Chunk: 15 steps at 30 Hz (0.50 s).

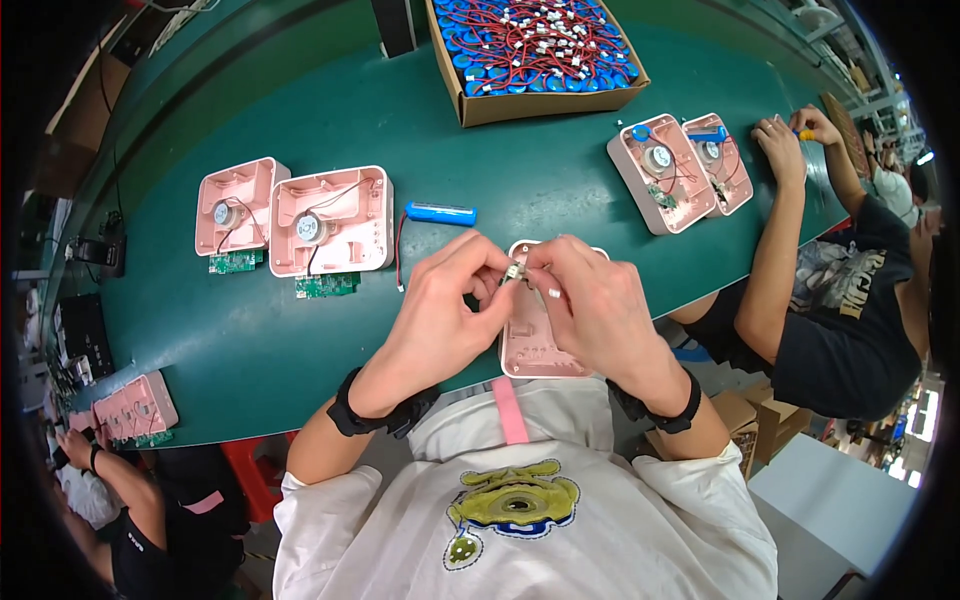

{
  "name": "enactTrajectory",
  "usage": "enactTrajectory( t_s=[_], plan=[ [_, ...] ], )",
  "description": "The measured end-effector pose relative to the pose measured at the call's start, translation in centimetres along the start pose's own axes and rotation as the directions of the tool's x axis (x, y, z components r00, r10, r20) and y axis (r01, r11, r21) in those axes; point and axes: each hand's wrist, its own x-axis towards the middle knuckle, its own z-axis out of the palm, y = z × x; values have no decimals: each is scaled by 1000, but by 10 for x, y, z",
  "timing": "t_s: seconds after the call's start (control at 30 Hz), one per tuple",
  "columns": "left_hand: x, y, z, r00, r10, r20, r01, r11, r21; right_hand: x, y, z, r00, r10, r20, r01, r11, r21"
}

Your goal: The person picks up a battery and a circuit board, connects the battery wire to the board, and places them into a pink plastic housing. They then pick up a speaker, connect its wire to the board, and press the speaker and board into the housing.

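Note:
My left hand (440, 305) and my right hand (605, 310) meet over an open pink plastic housing (540, 355) at the table's near edge. Between their fingertips is a small white connector (515, 271), pinched from both sides. Fingers cover most of what is attached to it. Another small white spot shows by the right fingers, too small to name. The housing lies with its inside up, partly hidden under my hands. Beyond my left hand rests a blue cylindrical battery (441, 214), its red and black lead running down to a white plug.
Left on the green table (430, 140) are two pink housings (335, 255) with speakers and green circuit boards (327, 286). A cardboard box (545, 106) of wired blue batteries stands at the back. At right are more housings (640, 185) and a co-worker's hands (783, 145).

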Motion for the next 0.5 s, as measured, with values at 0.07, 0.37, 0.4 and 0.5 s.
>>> enactTrajectory(
  t_s=[0.07,0.37,0.4,0.5],
  plan=[
    [1,-1,-1,1000,-22,-5,22,1000,-4,3,-2,-6,1000,5,-8,-5,999,53],
    [1,-6,-2,987,-158,-11,157,984,-81,2,9,-22,988,106,108,-143,881,450],
    [1,-7,-2,987,-159,-20,155,980,-123,2,11,-25,986,89,141,-144,885,443],
    [1,-6,-1,985,-168,-27,162,973,-164,0,9,-23,973,149,176,-221,817,533]
  ],
)
